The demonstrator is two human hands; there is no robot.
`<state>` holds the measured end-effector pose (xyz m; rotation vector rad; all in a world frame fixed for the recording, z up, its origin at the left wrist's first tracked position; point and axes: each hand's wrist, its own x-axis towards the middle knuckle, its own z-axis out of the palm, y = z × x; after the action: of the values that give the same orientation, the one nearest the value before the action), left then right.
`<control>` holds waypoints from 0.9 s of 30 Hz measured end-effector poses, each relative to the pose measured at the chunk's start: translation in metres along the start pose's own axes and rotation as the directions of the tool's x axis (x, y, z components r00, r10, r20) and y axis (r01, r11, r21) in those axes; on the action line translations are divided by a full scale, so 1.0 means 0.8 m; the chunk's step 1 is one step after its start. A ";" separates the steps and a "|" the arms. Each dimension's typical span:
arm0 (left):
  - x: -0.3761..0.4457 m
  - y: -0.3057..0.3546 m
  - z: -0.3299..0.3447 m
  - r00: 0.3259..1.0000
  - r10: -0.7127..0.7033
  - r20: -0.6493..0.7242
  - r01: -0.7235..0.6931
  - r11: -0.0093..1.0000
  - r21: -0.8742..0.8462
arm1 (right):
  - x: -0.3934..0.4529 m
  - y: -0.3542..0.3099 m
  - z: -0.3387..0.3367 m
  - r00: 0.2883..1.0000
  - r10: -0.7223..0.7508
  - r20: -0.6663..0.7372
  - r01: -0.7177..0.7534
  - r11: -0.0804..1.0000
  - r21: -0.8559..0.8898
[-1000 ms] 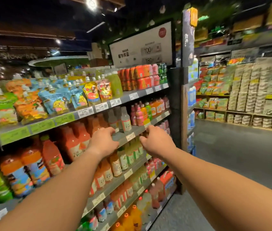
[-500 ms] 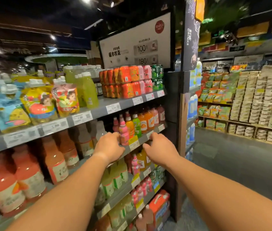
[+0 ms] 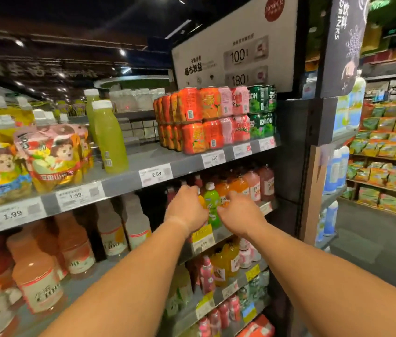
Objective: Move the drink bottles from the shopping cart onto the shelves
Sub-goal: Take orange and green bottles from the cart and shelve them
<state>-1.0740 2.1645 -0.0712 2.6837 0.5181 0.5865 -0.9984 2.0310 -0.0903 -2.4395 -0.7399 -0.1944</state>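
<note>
Supermarket shelving fills the view, dim overhead and brightly stocked. At far left, cartoon-printed drink pouches (image 3: 51, 154) crowd the upper shelf (image 3: 124, 181), then two tall pale-green bottles (image 3: 109, 139), then stacked cans (image 3: 206, 117) in orange, pink and green. Below, large orange juice bottles (image 3: 36, 276) stand at left. Both bare arms reach to the second shelf. The left hand (image 3: 187, 207) curls against the left side of an upright green bottle (image 3: 212, 205); whether it grips is unclear. The right hand (image 3: 239, 214), fingers bent, sits just right of that bottle, equally near. The bottle stands vertical between them, among orange and pink bottles (image 3: 252, 183). No shopping cart is visible.
</note>
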 end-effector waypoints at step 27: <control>0.103 0.034 0.139 0.750 -0.608 -0.261 0.598 0.792 -0.126 | 0.204 0.087 0.090 0.887 -0.366 0.283 0.300 0.921 0.249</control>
<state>-0.9461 2.1469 -0.1285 2.1955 1.3760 0.7708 -0.8254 2.1004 -0.1354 -2.1598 -1.2662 0.1519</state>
